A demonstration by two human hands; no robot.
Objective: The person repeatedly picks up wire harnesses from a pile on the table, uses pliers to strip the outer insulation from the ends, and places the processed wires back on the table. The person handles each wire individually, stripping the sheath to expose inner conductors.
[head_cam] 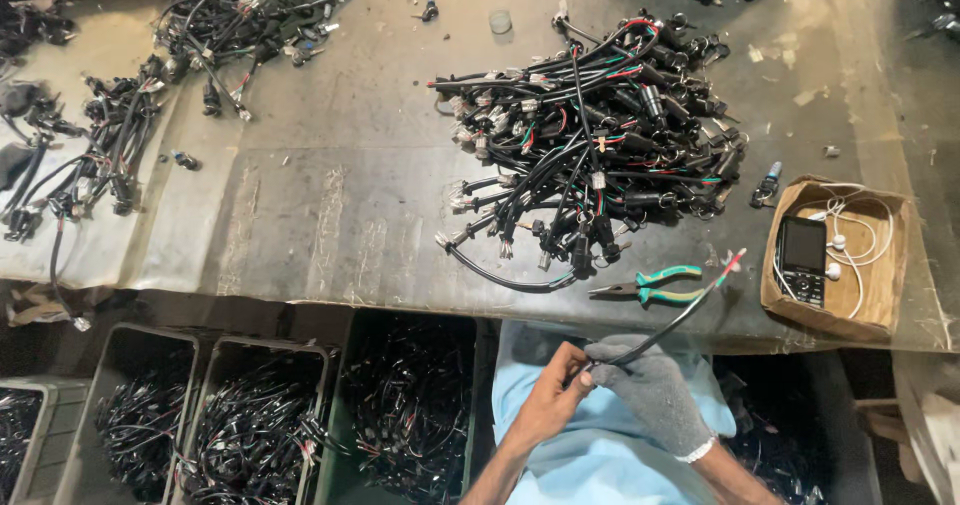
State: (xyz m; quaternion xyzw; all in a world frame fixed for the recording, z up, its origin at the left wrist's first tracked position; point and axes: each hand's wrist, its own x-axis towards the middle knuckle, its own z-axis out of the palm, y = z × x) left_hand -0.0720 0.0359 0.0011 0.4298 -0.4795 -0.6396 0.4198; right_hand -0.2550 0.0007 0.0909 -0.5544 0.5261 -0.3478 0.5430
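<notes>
Bins (265, 365): below the tabletop (330, 235) edge, full of cables.
Left hand (552, 397): bare, fingers pinched on the cable's near end.
Cable (680, 317): black, thin, likely light and floppy; best gripped along its sheath.
Right hand (655, 390): gloved, closed around the cable.
Pliers (655, 285): lying beside the cable heap (590, 135).

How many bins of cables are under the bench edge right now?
4: a partly cut-off bin at far left, two grey bins beside it, and a green bin next to the person's lap. More may be hidden.
</notes>
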